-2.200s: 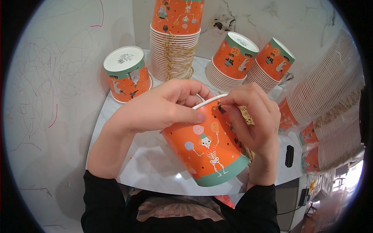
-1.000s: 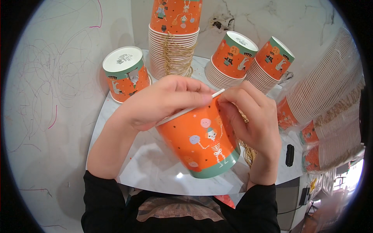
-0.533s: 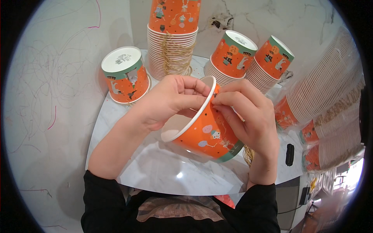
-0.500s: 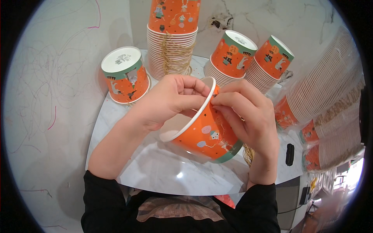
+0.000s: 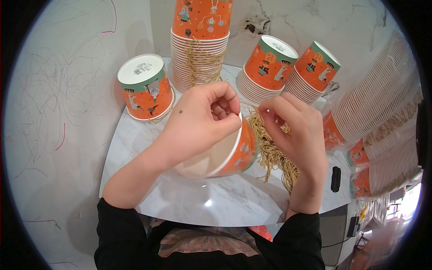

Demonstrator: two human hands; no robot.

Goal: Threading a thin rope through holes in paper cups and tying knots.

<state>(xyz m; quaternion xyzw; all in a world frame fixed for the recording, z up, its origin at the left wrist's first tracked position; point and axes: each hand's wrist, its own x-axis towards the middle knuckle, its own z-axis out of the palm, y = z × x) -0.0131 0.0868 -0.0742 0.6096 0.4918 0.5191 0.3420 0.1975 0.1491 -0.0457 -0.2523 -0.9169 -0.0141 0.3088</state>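
Note:
An orange paper bucket (image 5: 245, 150) with a white rim and a green base band is tilted on its side, its mouth toward my left arm. My left hand (image 5: 209, 114) is closed at the upper rim, thumb and fingers pinching there; the curled fingers partly hide what lies between them. To the right of the rim my right hand (image 5: 292, 128) pinches a thin tan cord, and a short strand shows between the two hands. Beneath the right hand lies a loose bundle of tan cords (image 5: 274, 155) on the marbled table (image 5: 180, 202).
One upside-down bucket (image 5: 141, 96) stands at the left. A tall bucket stack (image 5: 200, 58) draped with cords rises behind my hands. Two shorter stacks (image 5: 267, 67) are at the back right. Plastic-wrapped stacks (image 5: 369, 99) lean at the far right, near a small black object (image 5: 335, 179).
My right hand has moved off the bucket's side, slightly right, with a cord in its fingers. The bucket has dropped and turned a little left, uncovering the cord bundle.

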